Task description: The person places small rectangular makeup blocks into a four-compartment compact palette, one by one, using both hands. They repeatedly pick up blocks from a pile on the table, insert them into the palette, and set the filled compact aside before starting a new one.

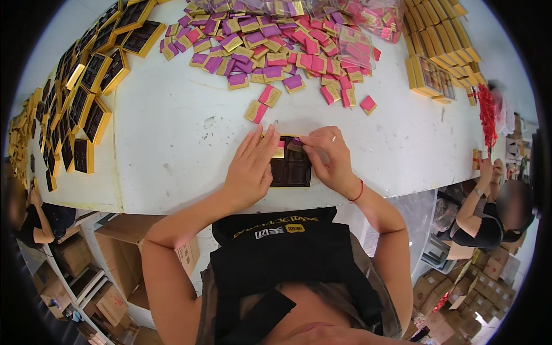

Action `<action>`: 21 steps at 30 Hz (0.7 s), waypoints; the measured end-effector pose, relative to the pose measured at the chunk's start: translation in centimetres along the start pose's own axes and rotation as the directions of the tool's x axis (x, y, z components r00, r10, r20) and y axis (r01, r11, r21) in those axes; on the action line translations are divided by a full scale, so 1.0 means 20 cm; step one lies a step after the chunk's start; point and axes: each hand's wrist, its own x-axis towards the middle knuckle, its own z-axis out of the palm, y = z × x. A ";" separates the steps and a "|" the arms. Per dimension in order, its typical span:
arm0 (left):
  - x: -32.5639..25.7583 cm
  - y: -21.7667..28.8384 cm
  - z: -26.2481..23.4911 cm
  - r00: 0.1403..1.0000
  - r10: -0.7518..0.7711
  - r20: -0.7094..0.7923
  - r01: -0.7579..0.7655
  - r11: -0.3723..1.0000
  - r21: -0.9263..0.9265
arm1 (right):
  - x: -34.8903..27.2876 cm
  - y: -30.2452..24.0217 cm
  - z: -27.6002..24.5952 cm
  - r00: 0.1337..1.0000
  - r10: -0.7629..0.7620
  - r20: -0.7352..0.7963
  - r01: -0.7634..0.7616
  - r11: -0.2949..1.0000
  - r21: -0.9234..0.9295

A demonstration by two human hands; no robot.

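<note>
Brown tray [291,173], pt. hid. by L fingers [265,144]

Even, diffuse brightness fills the pale tabletop [402,144], with only faint, soft shadows. The fingers [251,146] look reasonably sharp; clear plastic bags [376,17] catch small glints. Fisheye distortion bows the edges into black corners, and a bystander's head [513,201] is blurred.
</note>
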 end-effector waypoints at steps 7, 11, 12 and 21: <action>-0.01 -0.02 0.00 0.990 -0.029 -0.141 0.009 0.990 -0.138 | 0.03 0.06 -0.07 0.971 0.129 0.204 -0.192 0.923 0.332; 0.07 -0.05 -0.05 0.975 -0.095 -0.201 0.056 0.980 -0.189 | 0.01 0.05 -0.08 0.959 0.210 0.190 -0.263 0.909 0.323; 0.09 -0.07 -0.07 0.975 -0.059 -0.215 0.033 0.992 -0.121 | -0.01 0.03 -0.08 0.959 0.201 0.198 -0.253 0.924 0.287; 0.19 -0.15 -0.11 0.978 0.140 -0.157 -0.125 0.987 0.102 | 0.05 -0.07 -0.01 0.987 -0.011 0.159 -0.017 0.985 0.174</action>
